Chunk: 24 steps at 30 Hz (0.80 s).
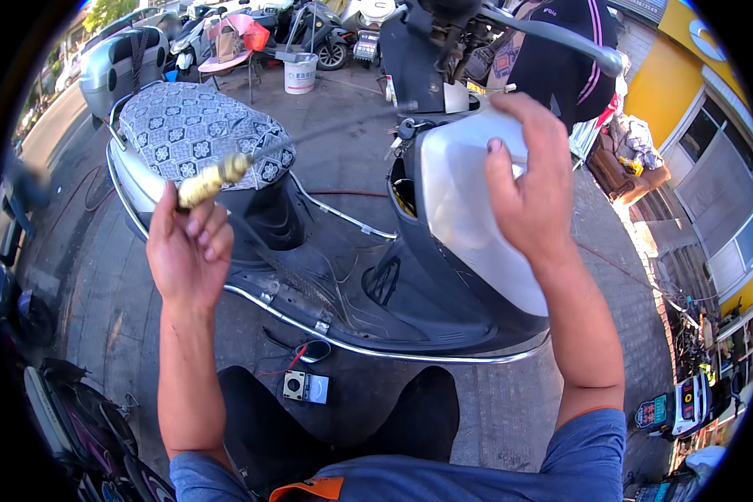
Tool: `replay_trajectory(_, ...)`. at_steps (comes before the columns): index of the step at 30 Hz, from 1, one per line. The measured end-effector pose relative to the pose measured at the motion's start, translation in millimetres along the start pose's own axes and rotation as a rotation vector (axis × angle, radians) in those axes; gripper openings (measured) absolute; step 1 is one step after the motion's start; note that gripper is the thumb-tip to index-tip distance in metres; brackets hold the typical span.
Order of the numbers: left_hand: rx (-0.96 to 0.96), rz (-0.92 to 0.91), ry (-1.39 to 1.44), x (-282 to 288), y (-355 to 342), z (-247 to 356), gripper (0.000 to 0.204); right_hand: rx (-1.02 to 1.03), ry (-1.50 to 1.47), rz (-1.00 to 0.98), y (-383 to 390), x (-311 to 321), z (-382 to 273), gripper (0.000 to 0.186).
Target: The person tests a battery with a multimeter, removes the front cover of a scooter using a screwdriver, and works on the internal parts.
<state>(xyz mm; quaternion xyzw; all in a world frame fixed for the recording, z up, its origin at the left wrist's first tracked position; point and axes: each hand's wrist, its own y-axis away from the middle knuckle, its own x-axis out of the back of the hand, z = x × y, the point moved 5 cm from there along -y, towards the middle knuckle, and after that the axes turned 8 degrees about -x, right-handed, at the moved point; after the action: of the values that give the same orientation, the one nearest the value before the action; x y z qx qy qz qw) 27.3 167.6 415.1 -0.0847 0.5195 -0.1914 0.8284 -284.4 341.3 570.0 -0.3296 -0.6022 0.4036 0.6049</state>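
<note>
My left hand [191,247] is closed around the pale yellow handle of a long screwdriver [213,181]. Its thin dark shaft slants up and to the right, with the tip close to the scooter's taken-apart handlebar area. My right hand [534,180] is over the silver front panel [464,184] of the scooter, thumb and fingers apart and curved along its upper right side. Whether the fingertips press on the panel is hard to see. Keys [406,131] hang beside the panel's upper left edge. The scooter's seat [188,125] wears a blue and white patterned cover.
A small meter [305,386] with a red lead lies on the ground between my knees and the scooter's chrome side rail [418,358]. Behind stand a white bucket [299,74], a pink chair [226,54] and parked scooters. A brake lever [560,38] juts out at upper right.
</note>
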Motion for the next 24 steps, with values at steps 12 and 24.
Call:
replay_trajectory(12,0.114,-0.189,-0.342,-3,-183,-57,0.029,-0.516,0.097,-0.253,0,-79,43,0.05)
replay_trajectory(24,0.112,-0.336,-0.283,-35,-224,-121,0.032,-0.545,-0.071,-0.227,5,-85,52,0.046)
